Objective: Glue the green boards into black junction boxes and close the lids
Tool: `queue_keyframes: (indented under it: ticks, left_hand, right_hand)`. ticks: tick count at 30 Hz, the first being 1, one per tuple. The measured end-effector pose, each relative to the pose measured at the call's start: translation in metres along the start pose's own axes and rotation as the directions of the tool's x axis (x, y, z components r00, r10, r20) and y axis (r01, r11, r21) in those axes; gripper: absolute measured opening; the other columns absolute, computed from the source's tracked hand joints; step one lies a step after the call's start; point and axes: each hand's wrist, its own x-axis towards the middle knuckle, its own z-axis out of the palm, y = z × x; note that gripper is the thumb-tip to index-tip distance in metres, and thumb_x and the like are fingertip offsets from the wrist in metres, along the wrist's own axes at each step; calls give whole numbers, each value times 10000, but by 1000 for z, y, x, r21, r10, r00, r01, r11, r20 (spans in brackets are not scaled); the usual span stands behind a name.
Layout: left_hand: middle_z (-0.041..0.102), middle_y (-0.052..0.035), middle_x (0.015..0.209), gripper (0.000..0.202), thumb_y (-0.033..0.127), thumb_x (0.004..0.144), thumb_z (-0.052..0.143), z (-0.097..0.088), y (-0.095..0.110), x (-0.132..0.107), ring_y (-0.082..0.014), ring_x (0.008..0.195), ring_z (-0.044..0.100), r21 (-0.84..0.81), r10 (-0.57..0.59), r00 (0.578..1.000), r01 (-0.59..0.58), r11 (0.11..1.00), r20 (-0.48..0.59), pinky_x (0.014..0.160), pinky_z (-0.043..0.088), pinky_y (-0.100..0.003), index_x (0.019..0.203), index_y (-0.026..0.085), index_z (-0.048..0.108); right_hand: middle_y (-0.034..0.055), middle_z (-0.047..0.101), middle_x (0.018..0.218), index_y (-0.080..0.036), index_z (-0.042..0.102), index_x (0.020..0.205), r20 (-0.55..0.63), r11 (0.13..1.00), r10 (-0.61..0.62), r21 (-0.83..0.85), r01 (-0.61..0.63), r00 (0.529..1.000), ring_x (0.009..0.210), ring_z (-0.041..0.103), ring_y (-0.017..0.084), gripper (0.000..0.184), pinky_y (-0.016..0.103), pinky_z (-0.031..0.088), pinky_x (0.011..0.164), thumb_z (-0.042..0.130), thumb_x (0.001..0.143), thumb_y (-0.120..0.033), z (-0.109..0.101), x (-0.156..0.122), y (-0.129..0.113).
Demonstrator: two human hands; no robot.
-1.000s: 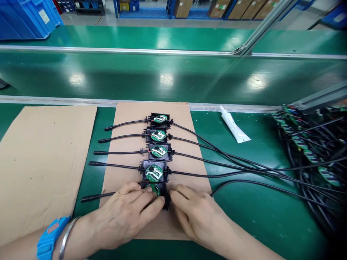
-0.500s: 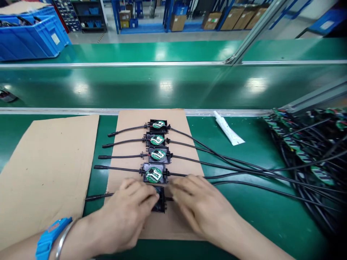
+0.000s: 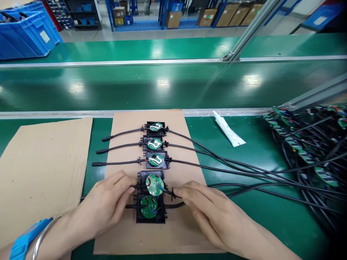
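Observation:
My left hand (image 3: 111,196) pinches the short black cable on the left of a round green circuit board (image 3: 155,184). My right hand (image 3: 208,207) grips the longer cable on the board's right, just beyond a black grommet (image 3: 172,194). That board sits tilted over a black plastic housing (image 3: 143,176), its wired face up. Right below, another green board (image 3: 149,212) lies inside a second black housing (image 3: 159,219). Farther up stand three housings in a column, each bearing a board with white marks, such as the nearest one (image 3: 156,159).
Cardboard (image 3: 173,238) lies under the housings, with another sheet (image 3: 48,166) at left. A white tube (image 3: 229,129) rests on the green table (image 3: 252,144). Tangled cables and boards (image 3: 311,155) pile up at right. Beyond the rail is a blue bin (image 3: 27,36).
Both hands have moved from the lowest housing to the cables of the one above. That board now shows its wired face instead of its white-marked one. The lowest board is uncovered.

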Motion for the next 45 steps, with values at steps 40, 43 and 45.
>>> queue_keyframes:
  ticks: [40, 43, 45]
  left_hand:
    - [567, -53, 789, 285, 46, 931, 308, 15, 1, 13, -192, 707, 487, 571, 317, 943, -315, 758, 99, 542, 461, -289, 900, 136, 577]
    - [605, -62, 837, 259, 56, 942, 343, 16, -1, 13, -191, 746, 514, 577, 405, 912, -366, 730, 66, 602, 496, -300, 976, 91, 598]
    - [616, -70, 861, 206, 72, 943, 405, 18, -5, 13, -193, 787, 527, 523, 466, 884, -386, 760, -24, 649, 506, -310, 1015, 60, 598]
  right_hand:
    - [73, 686, 799, -137, 674, 1138, 180, 912, 79, -410, 2, 980, 500, 583, 198, 379, 359, 102, 448, 519, 792, -148, 32, 49, -21]
    - [63, 677, 757, -123, 669, 1145, 149, 920, 71, -391, -8, 986, 479, 572, 195, 392, 355, 100, 448, 547, 774, -158, 32, 48, -21]
    - [50, 660, 712, -114, 665, 1155, 119, 922, 63, -386, -12, 991, 456, 556, 189, 415, 350, 93, 447, 575, 752, -161, 33, 47, -20]
